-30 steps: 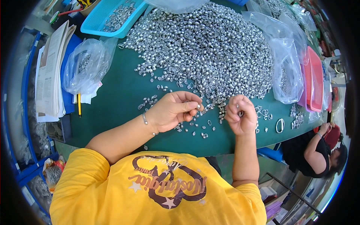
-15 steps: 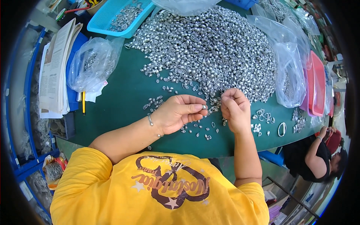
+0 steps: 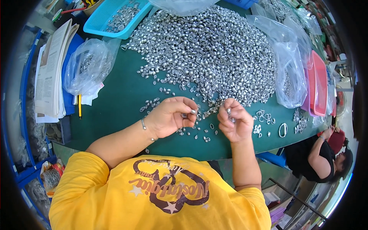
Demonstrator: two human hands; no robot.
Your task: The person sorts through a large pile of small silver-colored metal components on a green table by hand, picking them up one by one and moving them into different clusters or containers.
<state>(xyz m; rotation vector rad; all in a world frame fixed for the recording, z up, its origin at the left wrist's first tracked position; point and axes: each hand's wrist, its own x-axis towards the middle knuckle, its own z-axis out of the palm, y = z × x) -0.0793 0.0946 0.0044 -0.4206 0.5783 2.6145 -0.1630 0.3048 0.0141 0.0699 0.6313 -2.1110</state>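
A large heap of small silvery metal pieces (image 3: 203, 50), rounded like little domes or cups, covers the far part of the green table (image 3: 115, 99). My left hand (image 3: 172, 115) hovers in front of the heap, its fingers closed on a shiny metal piece (image 3: 193, 112) at the fingertips. Beside it, my right hand (image 3: 235, 120) is turned with its fingers curled and holds a few metal pieces (image 3: 229, 112) between thumb and fingers. Loose pieces (image 3: 150, 104) lie scattered around and beneath my left hand.
A turquoise basket (image 3: 89, 27) with metal parts stands far left, near a clear bag (image 3: 86, 69) and stacked papers (image 3: 50, 76). Metal rings (image 3: 264, 117), a white oval ring (image 3: 283, 130), a filled bag (image 3: 289, 84) and a red basket (image 3: 319, 84) are at right. Another person (image 3: 320, 159) sits beyond.
My right hand has lifted away from the heap's edge and turned, now showing metal pieces in its fingers. My left hand still pinches a piece. The whole view has shifted slightly.
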